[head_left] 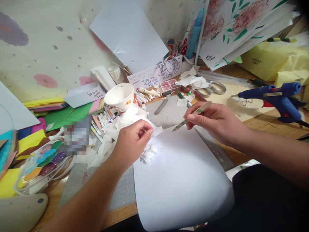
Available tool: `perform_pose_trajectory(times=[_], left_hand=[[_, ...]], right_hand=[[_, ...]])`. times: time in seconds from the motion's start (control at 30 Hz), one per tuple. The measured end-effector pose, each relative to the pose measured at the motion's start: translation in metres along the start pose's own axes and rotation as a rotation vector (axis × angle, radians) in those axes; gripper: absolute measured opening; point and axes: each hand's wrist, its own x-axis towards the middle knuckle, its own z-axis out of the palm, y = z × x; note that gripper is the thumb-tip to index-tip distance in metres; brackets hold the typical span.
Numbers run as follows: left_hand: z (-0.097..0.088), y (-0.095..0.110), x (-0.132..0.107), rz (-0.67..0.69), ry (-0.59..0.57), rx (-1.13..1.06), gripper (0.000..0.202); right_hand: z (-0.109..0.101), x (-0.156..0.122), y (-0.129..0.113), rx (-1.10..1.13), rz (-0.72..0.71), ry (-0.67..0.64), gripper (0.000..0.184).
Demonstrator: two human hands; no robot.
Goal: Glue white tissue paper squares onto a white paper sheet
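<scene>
My left hand [131,140] is closed in a pinch over the top left of a large white sheet of paper [181,180]. A small white paper piece [158,131] sticks out at its fingertips. Beneath that hand, a cluster of crumpled white paper bits [149,152] lies on the sheet. My right hand [212,120] grips a flat wooden craft stick [202,108] with green marks, its pointed end slanting down to the left above the sheet's far edge. Torn white paper pieces [106,146] are heaped just left of my left hand.
A white paper bowl [119,96] stands behind the heap, among several markers [106,119]. At right lie a blue glue gun [272,95] and scissors [214,88]. A paint palette [45,161] sits at left. A grey cutting mat [123,187] extends under the sheet, which overhangs the table's front edge.
</scene>
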Motion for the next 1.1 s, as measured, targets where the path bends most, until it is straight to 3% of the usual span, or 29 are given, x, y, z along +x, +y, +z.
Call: perform_pose_trajectory(times=[0.2, 0.37, 0.63, 1.1], left_hand=[[-0.003, -0.008, 0.002, 0.373, -0.096, 0.212, 0.013], [-0.010, -0.013, -0.001, 0.512, -0.175, 0.341, 0.016], [-0.012, -0.015, -0.001, 0.478, -0.279, 0.431, 0.012], [-0.009, -0.013, 0.000, 0.371, -0.327, 0.303, 0.015]], right_hand=[[0.012, 0.010, -0.005, 0.097, 0.008, 0.081, 0.022], [0.022, 0.017, -0.004, 0.095, -0.005, 0.031, 0.017], [0.042, 0.030, 0.001, 0.113, 0.124, -0.084, 0.015], [0.057, 0.040, 0.006, -0.058, 0.120, -0.201, 0.016]])
